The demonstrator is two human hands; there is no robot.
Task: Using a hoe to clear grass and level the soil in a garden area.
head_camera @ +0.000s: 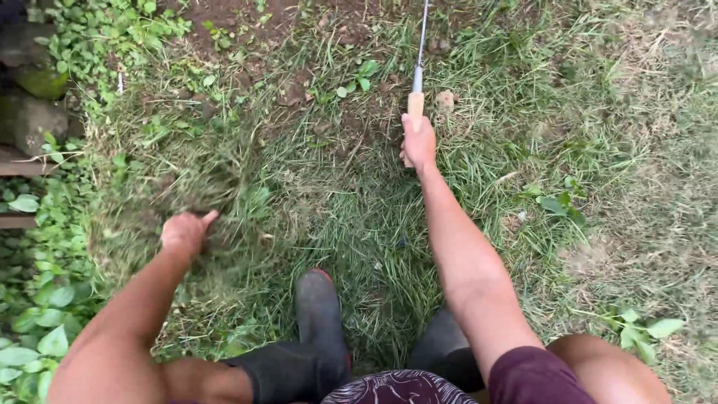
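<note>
My right hand (418, 139) grips the wooden handle of a long-bladed cutting tool (416, 99). Its thin metal blade runs straight up and away from me over the grass to the top edge of the view. My left hand (185, 231) is out to the left, fingers curled around a blurred bunch of cut grass (202, 187) low over the ground. Both of my arms reach forward from the bottom of the view.
I stand in dark rubber boots (320, 329) on long green grass (374, 224). Bare soil (247, 22) shows at the top. Leafy weeds (37, 299) and mossy stones (34, 105) line the left side. Drier, flattened grass (643, 150) lies to the right.
</note>
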